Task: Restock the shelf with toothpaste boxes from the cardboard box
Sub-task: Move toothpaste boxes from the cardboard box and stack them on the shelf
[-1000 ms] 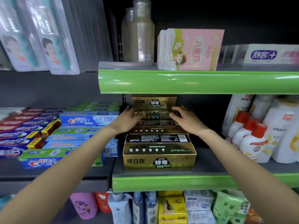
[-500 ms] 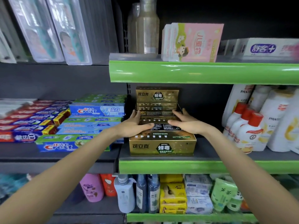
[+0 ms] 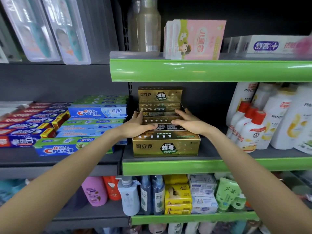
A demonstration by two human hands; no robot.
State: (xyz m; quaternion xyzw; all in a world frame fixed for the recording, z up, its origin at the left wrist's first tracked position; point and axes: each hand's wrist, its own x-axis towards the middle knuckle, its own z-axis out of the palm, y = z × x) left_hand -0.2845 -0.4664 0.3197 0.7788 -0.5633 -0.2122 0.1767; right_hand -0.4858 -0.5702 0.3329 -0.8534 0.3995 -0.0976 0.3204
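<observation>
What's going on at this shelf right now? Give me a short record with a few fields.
place: shop shelf with a green front edge
being stocked: gold toothpaste boxes, stacked in stepped rows
left hand: flat on the stack, fingers straight
right hand: flat on the stack, fingers straight
left neighbours: Crest boxes
right neighbours: white bottles with red caps
shelf above: pink box
cardboard box: not in view

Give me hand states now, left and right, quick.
Left hand: open, fingers straight, resting flat on the gold toothpaste boxes.
Right hand: open, fingers spread, pressing on the same stack; holds nothing.
</observation>
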